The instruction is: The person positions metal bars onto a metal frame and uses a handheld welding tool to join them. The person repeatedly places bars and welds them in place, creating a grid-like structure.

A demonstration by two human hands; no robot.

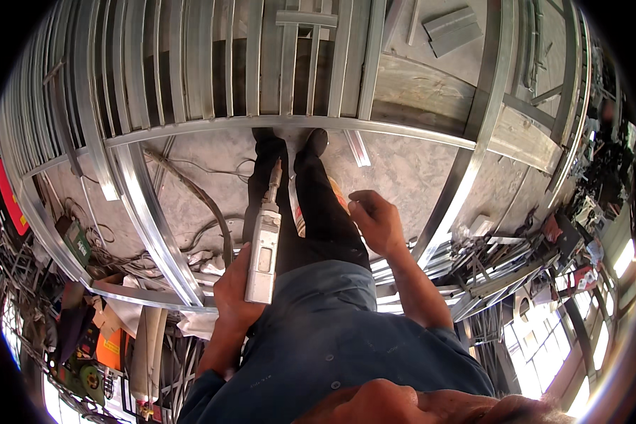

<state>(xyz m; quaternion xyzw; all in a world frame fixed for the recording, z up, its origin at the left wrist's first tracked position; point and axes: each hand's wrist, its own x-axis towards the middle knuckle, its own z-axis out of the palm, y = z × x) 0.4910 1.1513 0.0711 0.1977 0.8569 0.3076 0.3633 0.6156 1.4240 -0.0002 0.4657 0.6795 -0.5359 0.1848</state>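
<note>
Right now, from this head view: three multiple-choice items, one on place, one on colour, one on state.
1. Where is the grey handheld tool?
A. In the left hand
B. On the floor
C. On the metal frame

2. What colour is the person's shirt?
A. Red
B. Blue
C. White

3. What state is the right hand in?
A. Gripping the tool
B. Flat on the frame
C. Loosely curled, no large thing in it

Answers:
1. A: the left hand has its grip round the tool's lower body, nozzle pointing away toward the shoes.
2. B: the shirt across the chest and sleeves is blue.
3. C: the right hand hovers in front of the dark trousers, fingers curled, apart from the tool and the metal frame.
</note>
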